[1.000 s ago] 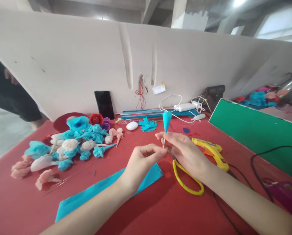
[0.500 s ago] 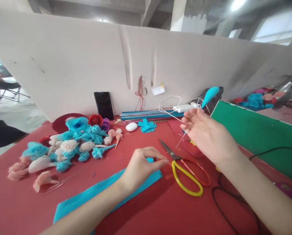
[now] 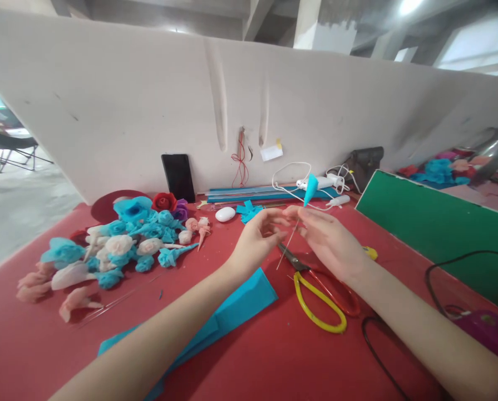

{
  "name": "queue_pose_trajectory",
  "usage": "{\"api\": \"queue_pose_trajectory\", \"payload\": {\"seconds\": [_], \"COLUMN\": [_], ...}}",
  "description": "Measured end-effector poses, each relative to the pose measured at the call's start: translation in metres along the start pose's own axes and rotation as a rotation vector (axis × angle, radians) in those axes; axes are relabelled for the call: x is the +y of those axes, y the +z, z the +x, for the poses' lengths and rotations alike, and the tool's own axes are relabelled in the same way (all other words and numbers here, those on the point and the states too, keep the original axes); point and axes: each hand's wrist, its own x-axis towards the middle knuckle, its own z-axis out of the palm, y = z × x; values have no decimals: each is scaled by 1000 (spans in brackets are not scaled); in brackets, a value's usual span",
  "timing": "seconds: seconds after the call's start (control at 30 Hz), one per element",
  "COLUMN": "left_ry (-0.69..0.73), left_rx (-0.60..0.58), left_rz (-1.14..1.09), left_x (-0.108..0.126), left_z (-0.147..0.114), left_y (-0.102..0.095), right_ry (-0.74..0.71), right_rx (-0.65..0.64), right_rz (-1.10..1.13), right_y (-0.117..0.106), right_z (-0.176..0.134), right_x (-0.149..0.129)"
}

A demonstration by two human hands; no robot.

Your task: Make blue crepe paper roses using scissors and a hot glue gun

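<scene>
A blue paper bud tops a thin stem that slants down between my hands. My right hand has its fingers closed around the upper stem, just below the bud. Close beside it, my left hand has bent fingers, with a gap between thumb and forefinger. Its fingertips meet or nearly meet those of the right. Below the hands lie scissors with one yellow and one red handle. Folded blue crepe paper lies under my left forearm.
Blue, white and pink paper flowers are heaped at the left. A phone leans on the white partition, near a white egg-shaped object and blue scraps. A green board and a dark cable are at right.
My right hand has moved left and down with the stem and bud. My left hand has risen from over the blue paper to meet it. The blue paper has shifted slightly.
</scene>
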Motion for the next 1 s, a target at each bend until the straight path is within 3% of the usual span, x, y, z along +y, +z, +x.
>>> {"api": "queue_pose_trajectory", "payload": {"seconds": [0.13, 0.4, 0.63, 0.8, 0.9, 1.0], "left_ry": [-4, -35, -197, -274, -271, -238], "left_rx": [-38, -51, -127, -110, -59, -96], "left_rz": [-63, -49, 58, 76, -7, -153], "left_x": [-6, 3, -8, -24, -26, -18], "left_z": [1, -5, -18, -25, -21, -15], "left_y": [1, 4, -11, -22, -24, -13], "right_ry": [-8, -26, -96, -143, -113, -61], "right_rx": [14, -11, 201, 297, 261, 165], "right_rz": [-85, -142, -107, 47, 161, 247], "right_y": [-2, 1, -9, -28, -32, -23], "right_z": [3, 0, 8, 16, 17, 12], "right_x": [6, 11, 9, -10, -22, -24]}}
